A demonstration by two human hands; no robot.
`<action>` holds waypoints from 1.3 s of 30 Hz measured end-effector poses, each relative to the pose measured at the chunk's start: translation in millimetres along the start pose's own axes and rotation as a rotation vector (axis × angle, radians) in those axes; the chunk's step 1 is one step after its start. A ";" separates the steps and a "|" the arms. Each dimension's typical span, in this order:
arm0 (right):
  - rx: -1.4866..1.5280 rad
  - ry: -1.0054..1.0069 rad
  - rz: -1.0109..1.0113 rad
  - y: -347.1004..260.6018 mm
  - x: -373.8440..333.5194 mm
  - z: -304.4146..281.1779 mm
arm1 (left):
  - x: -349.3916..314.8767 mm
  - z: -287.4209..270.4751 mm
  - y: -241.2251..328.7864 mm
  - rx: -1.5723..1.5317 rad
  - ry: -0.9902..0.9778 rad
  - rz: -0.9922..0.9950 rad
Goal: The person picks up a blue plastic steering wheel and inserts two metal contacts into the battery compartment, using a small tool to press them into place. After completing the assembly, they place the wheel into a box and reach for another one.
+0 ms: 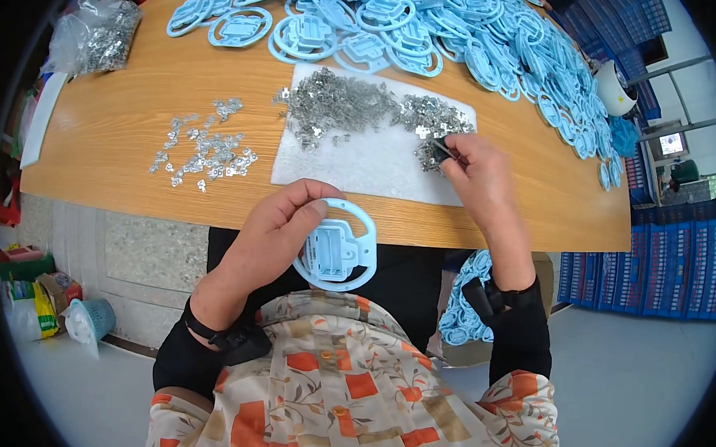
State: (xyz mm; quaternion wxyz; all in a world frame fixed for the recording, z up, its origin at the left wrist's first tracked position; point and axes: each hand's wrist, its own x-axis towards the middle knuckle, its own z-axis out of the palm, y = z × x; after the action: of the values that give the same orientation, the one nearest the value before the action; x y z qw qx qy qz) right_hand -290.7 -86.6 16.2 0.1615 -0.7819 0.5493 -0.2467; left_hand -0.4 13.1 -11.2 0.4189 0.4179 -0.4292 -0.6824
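My left hand (282, 220) is closed on the upper left rim of a light blue plastic toy steering wheel (337, 250). The wheel is held just off the table's front edge, its boxy battery compartment facing up. My right hand (480, 177) pinches a small dark tool (443, 150), which looks like tweezers; its tip is hidden. That hand is over the right-hand pile of small silvery metal plates (435, 115), on a white foam sheet (360, 172). Left of it, a larger heap of the same metal plates (339, 103) covers the sheet's upper part.
More metal plates (209, 149) lie scattered on the wooden table (140, 94), left of the sheet. A plastic bag of metal parts (102, 36) stands at the far left. Many blue wheels (463, 20) are heaped along the back and right. Below the table, a box holds blue parts (468, 300).
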 end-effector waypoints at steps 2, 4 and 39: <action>-0.061 -0.026 -0.021 -3.6 -0.9 4.7 | 2.6 0.9 -0.7 0.042 -0.016 0.026; -0.116 -0.053 -0.047 -7.7 0.6 9.6 | 2.8 0.9 -1.1 0.037 -0.013 0.041; 0.742 -0.153 0.190 -49.8 -12.7 26.0 | 48.2 22.6 22.0 0.465 0.052 0.157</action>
State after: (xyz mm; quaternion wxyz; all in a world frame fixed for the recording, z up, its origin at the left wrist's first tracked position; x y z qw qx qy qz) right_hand -240.7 -58.0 18.2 0.4957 -0.6321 0.4792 -0.3537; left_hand -31.1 -32.6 5.6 0.3740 0.4857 -0.5949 -0.5199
